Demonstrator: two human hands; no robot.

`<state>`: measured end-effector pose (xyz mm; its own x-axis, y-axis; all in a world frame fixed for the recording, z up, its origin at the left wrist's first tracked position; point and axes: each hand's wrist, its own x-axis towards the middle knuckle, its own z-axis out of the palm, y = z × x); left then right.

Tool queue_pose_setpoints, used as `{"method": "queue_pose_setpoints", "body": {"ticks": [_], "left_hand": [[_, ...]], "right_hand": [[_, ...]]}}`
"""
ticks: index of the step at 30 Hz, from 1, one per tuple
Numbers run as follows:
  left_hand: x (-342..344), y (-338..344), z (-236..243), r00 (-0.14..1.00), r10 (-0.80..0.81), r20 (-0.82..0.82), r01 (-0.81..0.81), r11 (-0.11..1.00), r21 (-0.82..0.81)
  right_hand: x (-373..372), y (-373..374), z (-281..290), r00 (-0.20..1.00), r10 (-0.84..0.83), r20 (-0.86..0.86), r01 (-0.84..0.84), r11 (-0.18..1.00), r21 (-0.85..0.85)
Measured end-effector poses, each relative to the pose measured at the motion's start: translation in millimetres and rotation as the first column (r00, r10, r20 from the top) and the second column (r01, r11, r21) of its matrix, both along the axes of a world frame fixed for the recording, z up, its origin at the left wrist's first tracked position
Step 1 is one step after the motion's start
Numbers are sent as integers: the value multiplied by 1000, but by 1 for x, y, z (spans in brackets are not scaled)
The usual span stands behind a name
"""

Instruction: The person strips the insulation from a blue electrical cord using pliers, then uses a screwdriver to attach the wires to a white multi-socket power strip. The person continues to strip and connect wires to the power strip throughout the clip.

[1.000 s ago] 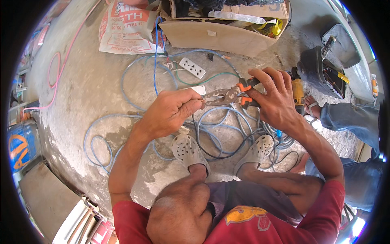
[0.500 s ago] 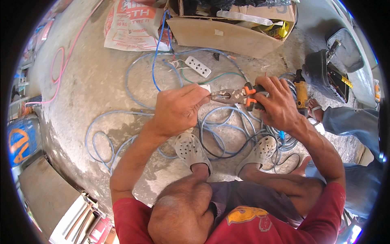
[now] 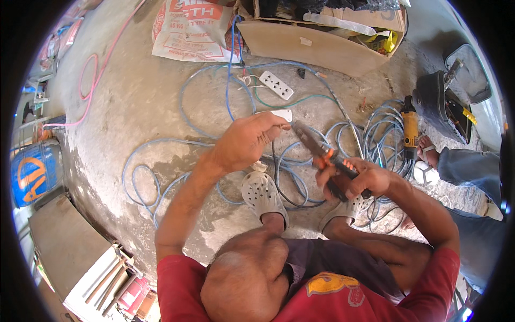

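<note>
My left hand (image 3: 249,140) is closed, thumb and fingers pinched at the tips. A black cable (image 3: 275,166) runs up from the floor into it; the small end at the fingertips is hard to make out. My right hand (image 3: 359,180) grips combination pliers (image 3: 310,139) by their black and orange handles, slightly blurred. Their jaws point up and left, close to my left fingertips; whether they touch, I cannot tell. Just behind my left fingertips lies a white, flat-sided piece (image 3: 282,114), partly hidden. Farther off, a white socket strip (image 3: 276,86) rests on the concrete floor.
Loops of blue-grey hose or cable (image 3: 142,144) spread around my feet. To the right are a yellow and black power tool (image 3: 410,129), a dark tool case (image 3: 432,99) and another person's leg (image 3: 466,163). A cardboard box (image 3: 316,45) and a printed sack (image 3: 196,35) stand ahead.
My right hand has come lower and nearer my body, turning the pliers from level to slanting up and left. My left hand stays pinched. The whole view has shifted slightly.
</note>
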<state>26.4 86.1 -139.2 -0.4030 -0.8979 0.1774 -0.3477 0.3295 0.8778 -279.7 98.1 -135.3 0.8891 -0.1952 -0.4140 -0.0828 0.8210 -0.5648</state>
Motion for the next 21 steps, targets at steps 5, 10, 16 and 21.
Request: {"method": "queue_pose_setpoints", "body": {"ticks": [5,10,16,21], "left_hand": [[1,1,14,959,175,-225,-59,895,442],[-17,-7,24,926,252,-281,-95,875,474],[-24,-13,28,929,281,-243,-147,879,454],[-18,-10,27,982,163,-98,-160,986,37]], "right_hand": [[5,-26,28,944,-144,-296,-39,843,-536],[15,-37,41,964,-216,-153,172,951,-259],[4,-42,36,923,-240,-301,-133,535,-835],[1,-49,41,852,-408,-328,-412,-137,-901]]}}
